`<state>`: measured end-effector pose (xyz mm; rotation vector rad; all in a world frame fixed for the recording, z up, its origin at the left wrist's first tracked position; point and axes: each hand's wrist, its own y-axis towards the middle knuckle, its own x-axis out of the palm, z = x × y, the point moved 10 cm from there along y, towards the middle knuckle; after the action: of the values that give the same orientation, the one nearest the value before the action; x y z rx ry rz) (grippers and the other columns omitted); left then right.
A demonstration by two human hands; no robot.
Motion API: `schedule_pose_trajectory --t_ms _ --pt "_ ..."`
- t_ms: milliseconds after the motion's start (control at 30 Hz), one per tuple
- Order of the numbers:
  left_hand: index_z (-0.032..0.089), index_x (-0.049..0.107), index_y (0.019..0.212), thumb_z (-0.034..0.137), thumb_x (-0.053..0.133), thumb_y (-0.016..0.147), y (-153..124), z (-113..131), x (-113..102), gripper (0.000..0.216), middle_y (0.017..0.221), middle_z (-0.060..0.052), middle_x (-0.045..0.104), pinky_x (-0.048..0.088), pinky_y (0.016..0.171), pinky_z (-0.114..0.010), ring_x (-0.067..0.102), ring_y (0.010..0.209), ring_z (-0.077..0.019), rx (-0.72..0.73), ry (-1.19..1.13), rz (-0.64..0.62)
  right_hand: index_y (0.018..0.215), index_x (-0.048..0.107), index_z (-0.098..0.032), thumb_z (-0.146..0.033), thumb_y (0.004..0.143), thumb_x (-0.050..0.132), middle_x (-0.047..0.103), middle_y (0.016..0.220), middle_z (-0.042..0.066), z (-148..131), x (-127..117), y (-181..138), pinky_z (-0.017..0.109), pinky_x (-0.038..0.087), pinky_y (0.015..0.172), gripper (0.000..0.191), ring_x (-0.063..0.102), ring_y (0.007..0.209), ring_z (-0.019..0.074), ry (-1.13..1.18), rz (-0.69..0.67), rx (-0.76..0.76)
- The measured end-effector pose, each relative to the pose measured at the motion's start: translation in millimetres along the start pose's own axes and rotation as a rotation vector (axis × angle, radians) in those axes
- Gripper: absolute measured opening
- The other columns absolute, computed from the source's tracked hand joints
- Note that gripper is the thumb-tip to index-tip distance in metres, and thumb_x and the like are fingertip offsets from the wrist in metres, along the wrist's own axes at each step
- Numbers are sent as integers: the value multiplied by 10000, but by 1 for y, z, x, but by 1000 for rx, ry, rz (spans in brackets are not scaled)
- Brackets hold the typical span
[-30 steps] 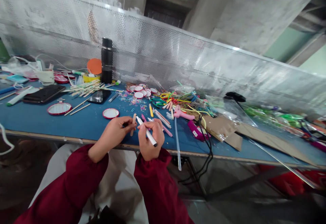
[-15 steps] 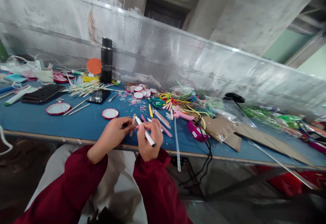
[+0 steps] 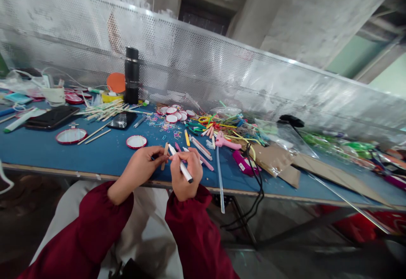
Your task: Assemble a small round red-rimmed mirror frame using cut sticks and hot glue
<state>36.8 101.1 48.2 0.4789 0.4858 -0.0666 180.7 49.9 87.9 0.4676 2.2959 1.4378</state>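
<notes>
Above the table's front edge, my left hand pinches a small flat wooden stick held roughly upright. My right hand grips a white marker with a black end, much as one holds a pen. The marker's tip is up against the stick's upper part, or very close to it; I cannot tell if they touch. Just beyond my left hand lies a round white disc with a red rim. Several pens and markers lie right behind my right hand.
Wooden sticks, a black bottle and phones are at the left. Tangled coloured cords, a pink glue gun, a purple item and cardboard lie to the right. A perforated metal screen stands behind.
Both hands keep the same hold on the stick and the marker. The whole view has shifted very slightly; nothing else visibly moves.
</notes>
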Motion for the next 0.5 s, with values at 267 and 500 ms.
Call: schedule_pose_trajectory --t_ms 267,500 --pt "181 603 698 382 569 905 0 0 0 290 688 14 620 398 670 -246 540 677 -143 2 -1 2 824 547 -234 -182 891 574 692 749 -2 -2 0 0 454 456 983 89 628 736 170 9 11 -26" --pt "182 620 749 344 570 906 1 1 0 231 707 28 618 395 667 -239 542 678 -131 -5 -16 8 838 557 -226 -165 884 590 697 754 -8 -5 0 0 447 451 988 83 632 736 162 19 9 -60"
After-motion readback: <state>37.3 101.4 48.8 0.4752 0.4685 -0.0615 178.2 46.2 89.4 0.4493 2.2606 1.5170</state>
